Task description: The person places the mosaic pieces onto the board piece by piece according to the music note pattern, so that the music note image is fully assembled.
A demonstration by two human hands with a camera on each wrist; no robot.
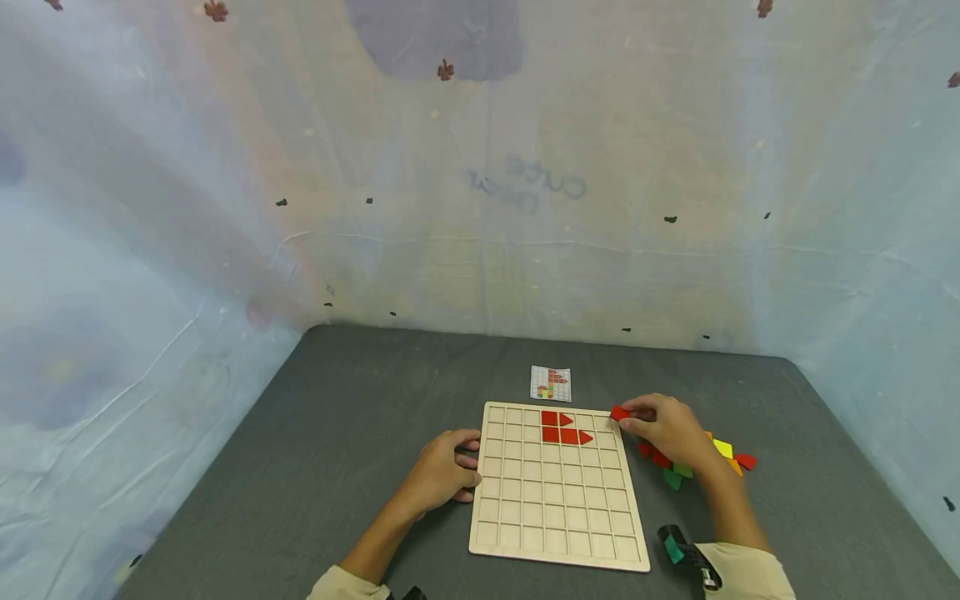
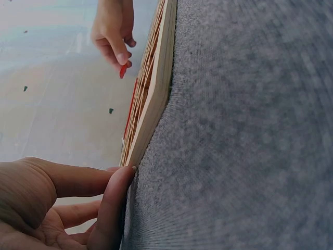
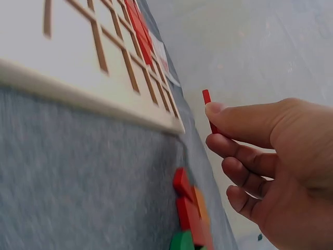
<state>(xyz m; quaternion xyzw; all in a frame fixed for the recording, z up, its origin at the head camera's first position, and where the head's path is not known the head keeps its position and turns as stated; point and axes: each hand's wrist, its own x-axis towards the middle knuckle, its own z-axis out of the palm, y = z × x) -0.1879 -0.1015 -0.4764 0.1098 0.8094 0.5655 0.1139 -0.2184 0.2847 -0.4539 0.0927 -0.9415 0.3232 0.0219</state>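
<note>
right grip (image 1: 667,425) pinches a red piece (image 1: 618,413) right of frame centre; left grip (image 1: 439,471), loose, touches the gridded board (image 1: 562,517). placing seems in hand, calling for lowering it flat.

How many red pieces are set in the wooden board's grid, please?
5: a square and pointed piece in the far row; two squares and another pointed piece in the next row.
</note>
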